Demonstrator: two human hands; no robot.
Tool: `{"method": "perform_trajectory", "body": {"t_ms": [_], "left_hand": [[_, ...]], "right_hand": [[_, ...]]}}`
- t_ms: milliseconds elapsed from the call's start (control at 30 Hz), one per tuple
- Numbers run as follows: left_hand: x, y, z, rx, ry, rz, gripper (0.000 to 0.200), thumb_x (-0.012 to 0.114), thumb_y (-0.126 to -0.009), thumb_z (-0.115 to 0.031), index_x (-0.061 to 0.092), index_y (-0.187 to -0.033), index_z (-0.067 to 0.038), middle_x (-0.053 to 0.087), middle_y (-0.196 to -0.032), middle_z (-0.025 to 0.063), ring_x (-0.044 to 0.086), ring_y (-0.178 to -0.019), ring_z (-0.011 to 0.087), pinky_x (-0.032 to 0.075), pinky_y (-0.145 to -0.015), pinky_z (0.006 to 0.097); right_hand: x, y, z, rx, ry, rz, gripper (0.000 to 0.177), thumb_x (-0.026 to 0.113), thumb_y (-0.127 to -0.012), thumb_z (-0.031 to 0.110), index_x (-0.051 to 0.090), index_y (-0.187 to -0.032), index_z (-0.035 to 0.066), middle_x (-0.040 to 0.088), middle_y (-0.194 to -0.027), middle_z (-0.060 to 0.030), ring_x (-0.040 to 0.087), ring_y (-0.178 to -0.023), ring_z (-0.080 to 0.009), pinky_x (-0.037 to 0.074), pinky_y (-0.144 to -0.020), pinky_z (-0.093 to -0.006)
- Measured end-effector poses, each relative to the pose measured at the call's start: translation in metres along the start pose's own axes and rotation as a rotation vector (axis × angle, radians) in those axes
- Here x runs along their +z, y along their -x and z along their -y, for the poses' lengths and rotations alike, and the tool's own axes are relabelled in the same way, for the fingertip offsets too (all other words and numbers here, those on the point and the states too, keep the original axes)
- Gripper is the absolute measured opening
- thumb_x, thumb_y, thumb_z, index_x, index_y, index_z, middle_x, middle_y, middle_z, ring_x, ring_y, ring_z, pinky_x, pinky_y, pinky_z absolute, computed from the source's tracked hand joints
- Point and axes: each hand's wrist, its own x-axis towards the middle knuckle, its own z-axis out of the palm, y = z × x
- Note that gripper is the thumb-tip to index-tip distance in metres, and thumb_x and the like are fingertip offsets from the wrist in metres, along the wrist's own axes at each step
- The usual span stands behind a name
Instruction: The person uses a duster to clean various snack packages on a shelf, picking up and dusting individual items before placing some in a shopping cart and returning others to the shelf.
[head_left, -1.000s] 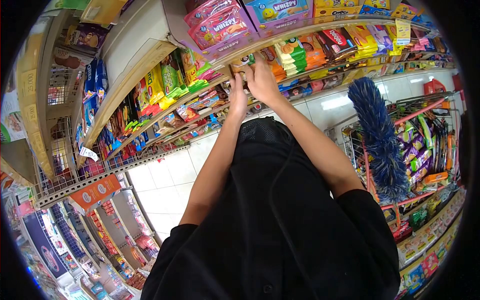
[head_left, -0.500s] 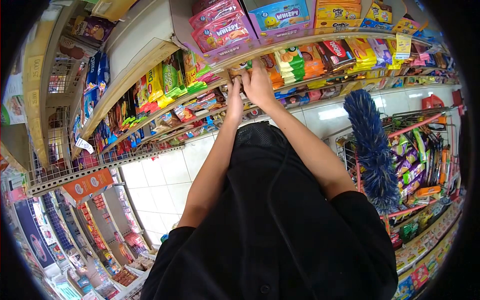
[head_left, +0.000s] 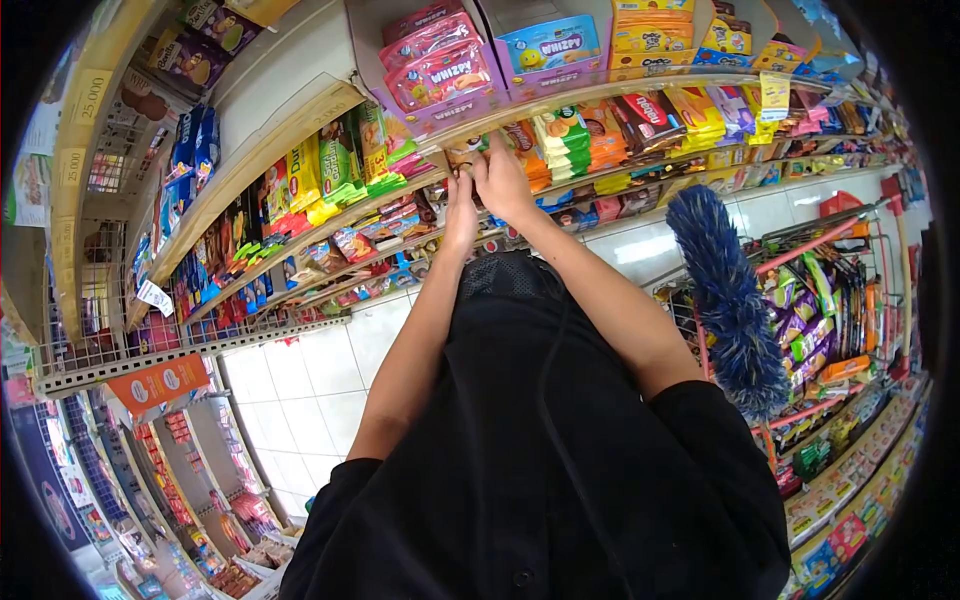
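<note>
Both hands reach up to the snack shelf. My left hand is at the shelf's front edge, its fingers pointing up beside a brownish packet. Just right of it, my right hand reaches in among the packets, with its fingertips partly hidden there. What either hand grips, if anything, is too small to make out. Orange packets and green-and-white packets lie right of my right hand.
Pink Whizpy packs stand in a box above the hands. A blue fluffy duster stands at the right beside a trolley of snacks. White floor tiles lie below the shelves. An orange sign hangs at the left.
The view has shifted slightly, so the shelves sit lower and further left in it. Both hands remain close together at the same part of the shelf.
</note>
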Motion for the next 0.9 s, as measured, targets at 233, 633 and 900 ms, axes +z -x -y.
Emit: {"method": "perform_trajectory", "body": {"t_ms": [233,633,900], "left_hand": [[0.002,0.003,-0.013,-0.032,0.104,0.065,0.076,0.037,-0.092,-0.053,0.022,-0.138,0.005,0.032,-0.139,0.0194,0.032,-0.128,0.0248,0.026,-0.104,0.033],[-0.097,0.069,0.141,-0.335,-0.237,0.3,0.056,0.052,-0.089,-0.027,0.033,-0.137,-0.005,0.051,-0.122,0.0105,0.051,-0.108,0.0184,0.042,-0.089,0.0313],[-0.087,0.156,0.233,-0.728,-0.748,0.908,0.048,0.053,-0.088,-0.03,0.042,-0.127,-0.004,0.055,-0.117,0.0106,0.054,-0.103,0.0195,0.044,-0.085,0.0318]], "right_hand": [[-0.005,0.014,-0.001,-0.241,0.139,-0.176,0.054,0.05,-0.087,0.02,0.032,-0.129,-0.008,0.039,-0.128,-0.0324,0.039,-0.119,-0.0436,0.033,-0.099,-0.0442],[-0.153,0.268,-0.028,0.516,0.131,-0.432,0.031,0.043,-0.094,0.024,0.061,-0.096,-0.001,0.066,-0.078,-0.0099,0.063,-0.065,-0.0165,0.049,-0.063,-0.0296],[-0.266,0.446,0.008,0.852,0.601,-1.047,0.023,0.054,-0.086,0.017,0.057,-0.1,-0.001,0.063,-0.081,-0.0167,0.063,-0.072,-0.0243,0.049,-0.065,-0.0328]]}}
